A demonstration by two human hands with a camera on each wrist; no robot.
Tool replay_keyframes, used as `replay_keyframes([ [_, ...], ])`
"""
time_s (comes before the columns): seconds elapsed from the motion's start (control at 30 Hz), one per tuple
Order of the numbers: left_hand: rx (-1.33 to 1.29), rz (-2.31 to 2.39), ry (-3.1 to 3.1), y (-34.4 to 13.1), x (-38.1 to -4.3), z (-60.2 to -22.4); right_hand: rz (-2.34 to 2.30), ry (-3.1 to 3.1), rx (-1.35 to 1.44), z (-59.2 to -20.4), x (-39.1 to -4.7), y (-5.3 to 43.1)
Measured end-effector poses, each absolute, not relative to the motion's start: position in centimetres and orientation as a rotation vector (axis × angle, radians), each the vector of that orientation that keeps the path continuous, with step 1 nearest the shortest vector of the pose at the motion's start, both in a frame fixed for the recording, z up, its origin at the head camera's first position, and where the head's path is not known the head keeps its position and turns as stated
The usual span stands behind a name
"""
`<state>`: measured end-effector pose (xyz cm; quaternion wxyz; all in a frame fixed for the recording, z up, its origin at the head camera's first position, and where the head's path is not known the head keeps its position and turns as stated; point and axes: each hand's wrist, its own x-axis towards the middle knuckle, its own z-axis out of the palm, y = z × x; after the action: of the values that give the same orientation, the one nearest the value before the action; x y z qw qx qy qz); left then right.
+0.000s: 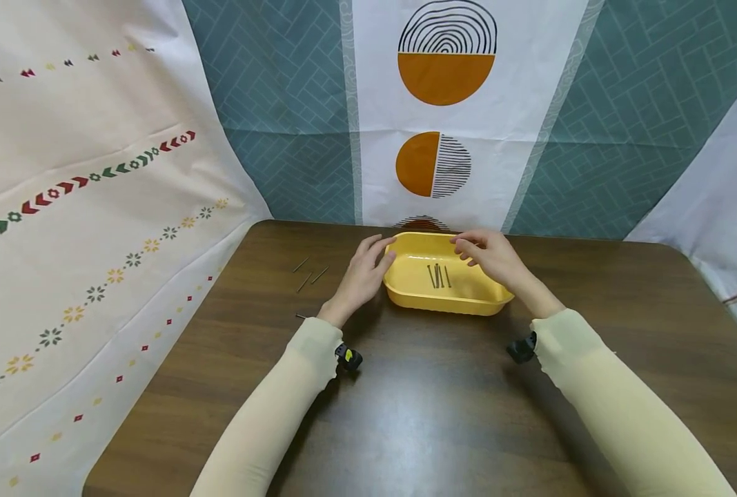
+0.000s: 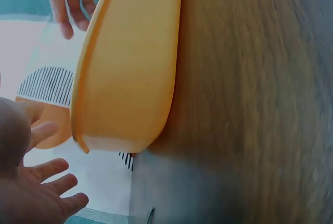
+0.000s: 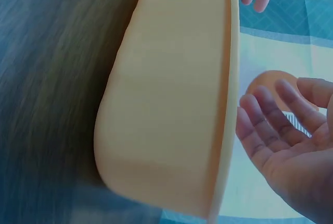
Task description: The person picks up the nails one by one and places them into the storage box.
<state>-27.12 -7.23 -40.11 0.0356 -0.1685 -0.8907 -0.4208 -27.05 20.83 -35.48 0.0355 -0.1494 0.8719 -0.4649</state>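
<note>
A yellow tray (image 1: 446, 303) stands on the table, and several thin metal nails (image 1: 439, 276) lie on its floor. My left hand (image 1: 364, 270) is at the tray's left end with its fingers spread loosely; the left wrist view shows the left hand (image 2: 49, 187) holding nothing. Over the tray's right part hovers my right hand (image 1: 488, 258). In the right wrist view the fingers of the right hand (image 3: 291, 146) are loosely bent with nothing between them. Whether either hand touches the rim, I cannot tell.
Left of the tray, several loose nails (image 1: 303, 281) lie on the brown wooden table (image 1: 406, 400), one of them close to my left wrist. Behind the table's far edge hangs a patterned cloth (image 1: 375, 103). A white embroidered cloth (image 1: 95, 228) drapes along the left side.
</note>
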Motion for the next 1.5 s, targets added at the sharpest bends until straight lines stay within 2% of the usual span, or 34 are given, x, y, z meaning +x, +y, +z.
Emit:
replay_keyframes([
  [0.27,-0.555,-1.081,-2.822,-8.2,-27.7,-39.0,-1.310,2.826,-0.499,-34.9,-25.6,22.7],
  [0.6,-0.558,-1.050,-2.894,-10.4,-28.1,-37.2,-1.334,2.897,-0.495,-35.2,-24.7,24.1],
  [1.13,-0.577,-0.913,-2.935,-12.4,-28.1,-37.0,-1.127,2.999,-0.562,-36.8,-24.0,27.9],
  [1.5,-0.566,-0.846,-2.945,-14.1,-27.8,-36.7,-1.172,3.000,-0.463,-37.3,-23.6,29.1],
])
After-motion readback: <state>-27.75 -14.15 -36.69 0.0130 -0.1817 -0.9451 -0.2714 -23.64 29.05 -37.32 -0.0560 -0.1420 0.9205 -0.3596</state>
